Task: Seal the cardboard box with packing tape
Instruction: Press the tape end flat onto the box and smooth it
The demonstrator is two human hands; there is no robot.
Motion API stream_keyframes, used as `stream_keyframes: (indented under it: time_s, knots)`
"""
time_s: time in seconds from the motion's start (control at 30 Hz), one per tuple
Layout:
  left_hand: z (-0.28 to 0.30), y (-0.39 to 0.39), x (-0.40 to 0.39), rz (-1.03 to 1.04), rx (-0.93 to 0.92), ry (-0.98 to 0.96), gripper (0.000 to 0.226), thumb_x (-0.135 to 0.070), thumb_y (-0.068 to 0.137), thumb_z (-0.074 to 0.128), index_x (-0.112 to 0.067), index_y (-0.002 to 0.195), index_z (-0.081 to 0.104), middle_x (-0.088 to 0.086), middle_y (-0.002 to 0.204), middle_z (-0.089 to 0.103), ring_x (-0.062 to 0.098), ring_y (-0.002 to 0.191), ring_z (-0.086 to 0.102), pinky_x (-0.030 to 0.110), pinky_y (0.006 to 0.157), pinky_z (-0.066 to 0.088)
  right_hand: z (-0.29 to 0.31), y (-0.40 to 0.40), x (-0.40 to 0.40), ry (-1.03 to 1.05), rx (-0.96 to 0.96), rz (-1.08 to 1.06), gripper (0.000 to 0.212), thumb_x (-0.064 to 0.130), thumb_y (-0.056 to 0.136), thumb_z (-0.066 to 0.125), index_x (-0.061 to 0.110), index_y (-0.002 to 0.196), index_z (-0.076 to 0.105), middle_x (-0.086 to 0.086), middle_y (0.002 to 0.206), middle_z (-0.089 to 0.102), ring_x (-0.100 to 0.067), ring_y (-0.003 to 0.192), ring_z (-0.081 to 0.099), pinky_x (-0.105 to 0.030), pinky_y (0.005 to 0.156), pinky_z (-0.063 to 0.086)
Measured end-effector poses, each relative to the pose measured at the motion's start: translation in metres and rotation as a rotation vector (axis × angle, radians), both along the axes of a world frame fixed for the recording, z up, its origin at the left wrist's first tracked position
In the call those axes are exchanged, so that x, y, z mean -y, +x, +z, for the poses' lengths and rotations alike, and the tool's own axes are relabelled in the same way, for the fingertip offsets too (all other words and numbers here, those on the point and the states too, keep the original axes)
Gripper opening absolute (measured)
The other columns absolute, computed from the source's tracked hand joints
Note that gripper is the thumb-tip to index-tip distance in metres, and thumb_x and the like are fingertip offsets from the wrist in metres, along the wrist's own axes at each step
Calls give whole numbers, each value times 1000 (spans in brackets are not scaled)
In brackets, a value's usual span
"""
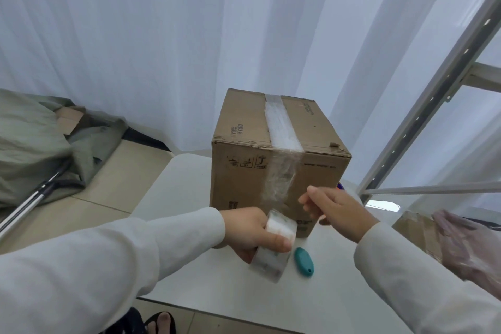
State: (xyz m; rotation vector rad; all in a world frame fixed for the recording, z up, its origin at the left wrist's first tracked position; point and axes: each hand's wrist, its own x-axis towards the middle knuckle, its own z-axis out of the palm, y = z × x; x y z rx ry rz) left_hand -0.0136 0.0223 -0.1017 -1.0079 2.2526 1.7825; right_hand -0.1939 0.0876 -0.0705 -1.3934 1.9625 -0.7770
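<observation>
- Cardboard box [271,160] stands closed on a white table [189,187] in the middle of the frame
- clear tape strip [282,127] runs along the box's top seam and down over the near face toward the lower centre
- left hand [252,230], lower centre, grips a roll of clear tape [273,247], thumb curled over the roll's outer side; the roll is just in front of the box's lower near face
- right hand [333,211], right of centre, has its fingers bent at the box's near face beside the end of the strip; whether they pinch the tape I cannot tell
- teal cutter [304,262] lies on the table just right of the roll
- green cloth [35,149] is heaped on the floor at the left edge
- metal shelf frame [423,116] slants up the right side
- white curtain [162,35] fills the top of the frame
</observation>
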Motion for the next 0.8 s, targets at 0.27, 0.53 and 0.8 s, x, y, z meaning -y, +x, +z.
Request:
stream_keyframes:
  time_s: [0.27, 0.53, 0.8]
  knots:
    - [-3, -12, -10, -81, -99, -161, 26, -34, 79, 70, -20, 101, 63, 2, 98, 65, 20, 92, 61, 34, 85, 50, -5, -12, -4, 593, 316, -101, 43, 53, 87, 52, 13, 95, 66, -3, 81, 77, -18, 82, 71, -33, 72, 58]
    - [10, -22, -13, -1, 36, 54, 75, -74, 77, 31, -17, 120, 58, 1, 109, 64, 15, 100, 59, 31, 96, 41, -11, -17, -8, 550, 553, -150, 29, 36, 88, 59, 12, 104, 65, -5, 83, 76, -17, 76, 72, -33, 68, 56]
    - [12, -17, -13, 137, -57, 199, 28, -32, 95, 47, -14, 111, 61, 4, 103, 67, 13, 90, 65, 27, 74, 57, -11, -14, -7, 479, 544, -97, 41, 45, 85, 59, 13, 109, 65, -6, 93, 76, -21, 90, 71, -35, 77, 57]
